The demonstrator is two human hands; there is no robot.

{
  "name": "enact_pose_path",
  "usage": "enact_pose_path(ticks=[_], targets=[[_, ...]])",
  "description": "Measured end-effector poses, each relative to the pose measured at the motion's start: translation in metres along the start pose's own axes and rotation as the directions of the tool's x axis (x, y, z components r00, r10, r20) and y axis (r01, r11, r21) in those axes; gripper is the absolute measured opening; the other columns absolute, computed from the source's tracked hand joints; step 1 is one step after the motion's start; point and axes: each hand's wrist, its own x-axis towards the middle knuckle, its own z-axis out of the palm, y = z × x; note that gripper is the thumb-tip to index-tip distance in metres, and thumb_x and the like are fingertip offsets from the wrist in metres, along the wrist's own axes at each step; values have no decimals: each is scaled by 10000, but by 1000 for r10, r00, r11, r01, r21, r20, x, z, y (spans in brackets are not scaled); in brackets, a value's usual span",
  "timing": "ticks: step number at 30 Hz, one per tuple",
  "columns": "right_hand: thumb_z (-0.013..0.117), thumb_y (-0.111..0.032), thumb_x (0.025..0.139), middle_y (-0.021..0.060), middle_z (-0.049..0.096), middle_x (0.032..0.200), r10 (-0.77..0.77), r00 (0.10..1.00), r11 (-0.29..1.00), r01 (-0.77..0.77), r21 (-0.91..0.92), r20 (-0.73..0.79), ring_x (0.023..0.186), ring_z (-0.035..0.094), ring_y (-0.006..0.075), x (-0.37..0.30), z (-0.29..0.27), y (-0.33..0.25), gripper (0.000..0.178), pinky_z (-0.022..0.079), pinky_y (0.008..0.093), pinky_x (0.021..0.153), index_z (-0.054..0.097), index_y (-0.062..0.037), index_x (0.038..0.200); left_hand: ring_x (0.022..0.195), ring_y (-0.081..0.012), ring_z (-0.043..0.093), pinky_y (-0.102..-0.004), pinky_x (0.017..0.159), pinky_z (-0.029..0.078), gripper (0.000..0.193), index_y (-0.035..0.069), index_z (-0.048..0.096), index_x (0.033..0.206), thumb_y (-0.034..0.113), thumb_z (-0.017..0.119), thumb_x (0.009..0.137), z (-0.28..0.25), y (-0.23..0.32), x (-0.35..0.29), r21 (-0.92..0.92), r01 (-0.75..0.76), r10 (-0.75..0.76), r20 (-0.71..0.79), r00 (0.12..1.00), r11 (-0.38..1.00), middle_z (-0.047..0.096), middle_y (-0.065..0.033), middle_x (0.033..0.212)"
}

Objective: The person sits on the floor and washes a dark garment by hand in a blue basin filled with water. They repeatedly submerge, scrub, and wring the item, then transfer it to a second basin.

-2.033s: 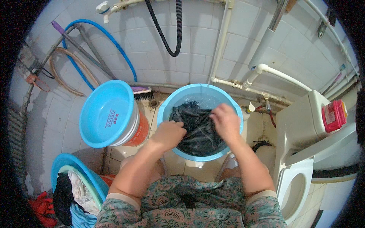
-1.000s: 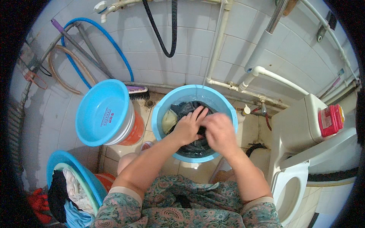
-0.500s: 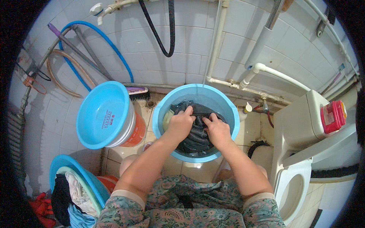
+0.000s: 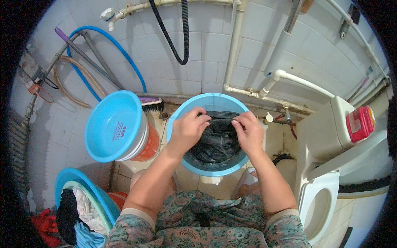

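A light blue basin (image 4: 203, 171) stands on the tiled floor in front of me, with water in it. In the basin is a wet, dark garment (image 4: 217, 142), its upper edge drawn straight between my two hands. My left hand (image 4: 187, 129) pinches that edge at the left, fingers curled over the cloth. At the right end, my right hand (image 4: 249, 131) grips the same edge between thumb and fingers. The garment's lower part hangs bunched in the basin; its exact kind is unclear. A thin stream of water appears to fall at the basin's far side.
At left, another blue basin (image 4: 106, 138) sits tilted on an orange-and-white bucket (image 4: 149, 142). Clothes (image 4: 84, 211) fill tubs at lower left. A scrubbing brush (image 4: 151, 103) lies near the wall. Right stands a toilet (image 4: 318, 202) with a red container (image 4: 360, 124) on its tank. Pipes (image 4: 283, 103) line the wall.
Both hands have risen and spread apart, lifting the dark garment's edge and stretching it between them. Earlier they were pressed closer together on the cloth in the basin.
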Motion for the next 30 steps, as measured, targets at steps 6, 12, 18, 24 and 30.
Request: enact_pose_path(ticks=[6,12,18,24,30], targets=[[704,-98,712,57,602,807,-290,938,957,287,-43,-192,691,600,216,-4,-48,-38,115,478,313,609,676,-90,822,722,-238,629,-300,613,520,174,92,632,880,58,670,714,-46,32,15,64,-156,167,-247,954,986,618,-52,874],[670,-55,751,87,580,828,-181,967,979,194,56,-182,692,594,243,5,-54,-38,113,478,317,626,649,-63,862,722,-262,621,-336,603,504,113,74,596,877,54,620,768,-48,52,19,-110,-56,33,-195,980,992,620,-76,864],[688,-231,742,115,574,957,-185,960,983,177,56,211,885,578,293,-12,-15,-50,327,463,379,779,591,-74,1013,798,-84,528,-256,737,440,159,16,514,1016,141,487,920,13,7,-7,-678,554,-519,288,805,483,571,-19,861],[666,-216,728,69,570,794,-393,794,878,474,-67,464,849,580,257,-23,-10,-25,215,388,408,932,603,-74,877,737,-110,541,-272,706,449,181,17,535,964,189,489,930,-7,-14,11,-918,393,-718,246,651,42,572,-11,828],[610,-221,778,55,587,762,-340,670,802,573,-169,660,829,598,242,-40,-19,-27,133,383,406,939,598,-89,771,613,-170,571,-321,591,471,182,30,559,899,207,541,860,-27,-63,-5,-420,748,-725,253,641,515,602,-47,714]])
